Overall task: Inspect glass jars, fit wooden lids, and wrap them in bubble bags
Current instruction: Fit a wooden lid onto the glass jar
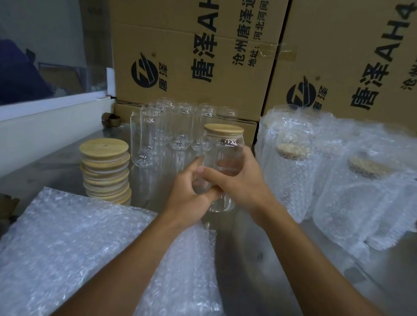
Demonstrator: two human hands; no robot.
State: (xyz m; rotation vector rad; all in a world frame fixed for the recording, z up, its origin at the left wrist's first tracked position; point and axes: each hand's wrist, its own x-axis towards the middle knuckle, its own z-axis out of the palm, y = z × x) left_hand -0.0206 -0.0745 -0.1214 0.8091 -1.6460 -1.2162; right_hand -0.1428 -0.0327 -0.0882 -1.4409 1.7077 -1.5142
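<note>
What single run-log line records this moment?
step: lidded jar held | left hand: grips jar | right hand: grips jar | lid: on | bubble bags: unused

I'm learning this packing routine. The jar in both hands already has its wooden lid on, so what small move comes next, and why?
Probably lower the lidded jar toward the flat bubble bags just below and pick one up. The lid looks seated, both the left hand and right hand grip the jar, and wrapped jars already stand at right.

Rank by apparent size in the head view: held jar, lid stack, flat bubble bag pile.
1. Bubble bag pile, though it lies nearest the camera.
2 and 3. Held jar and lid stack look alike; unranked.
</note>
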